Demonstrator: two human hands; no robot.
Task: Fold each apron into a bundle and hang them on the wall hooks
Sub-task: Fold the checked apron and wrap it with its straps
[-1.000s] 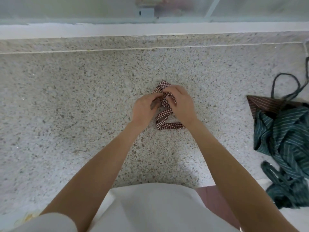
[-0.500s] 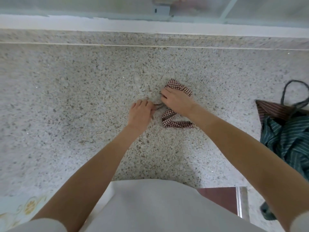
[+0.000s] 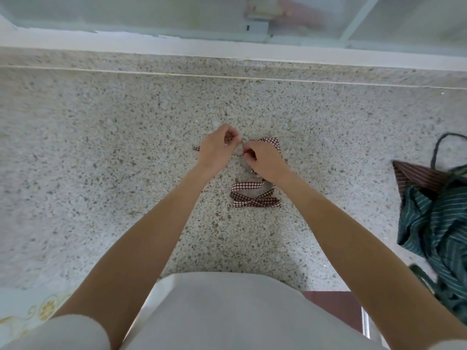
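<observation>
Hands met over the speckled counter (image 3: 101, 152): the left hand (image 3: 216, 147) pinched a thin checked strap (image 3: 238, 155), and the right hand (image 3: 265, 160) gripped the checked apron bundle (image 3: 274, 144) under its curled fingers. Loose checked ties (image 3: 255, 198) lay just nearer the person than the right hand. A green striped apron (image 3: 437, 223) lay well apart to its right.

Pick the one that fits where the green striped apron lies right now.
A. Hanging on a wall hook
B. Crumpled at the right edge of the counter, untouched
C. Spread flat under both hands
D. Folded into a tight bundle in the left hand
B: the green striped apron lies rumpled at the counter's right edge, while the left hand and right hand work on the checked apron.
</observation>
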